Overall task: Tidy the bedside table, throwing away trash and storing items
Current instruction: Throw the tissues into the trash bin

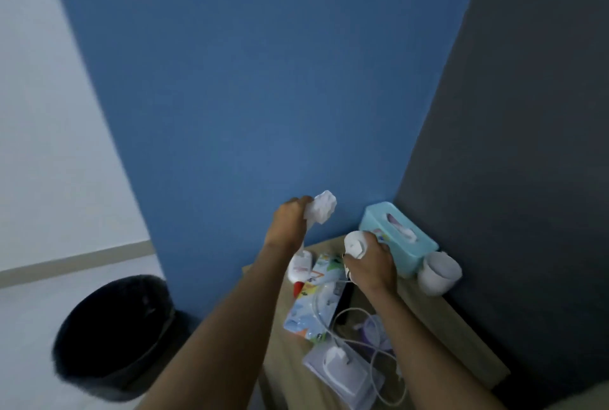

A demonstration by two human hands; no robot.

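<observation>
Your left hand (pixel 288 221) is raised above the counter (pixel 425 307), its grip pinched shut on a crumpled white tissue (pixel 321 210) that stands clear against the blue wall (pixel 247 80). Your right hand (pixel 370 264) is lower, its grip closed around a second white wad (pixel 356 243), just in front of the teal tissue box (pixel 400 238) in the counter's back corner. Beside that box, against the dark grey panel (pixel 527 145), a white cup (pixel 440 272) lies tilted. Below your left hand a small white bottle (pixel 300 268) lies on the counter, touching a colourful printed pack (pixel 314 302). Nearer you, a white charger plug (pixel 336 357) rests on a pale flat pack (pixel 346 373), with its white cable (pixel 375 373) looping over the counter. On the floor to the left stands a black trash bin (pixel 115 337), well apart from the counter.
</observation>
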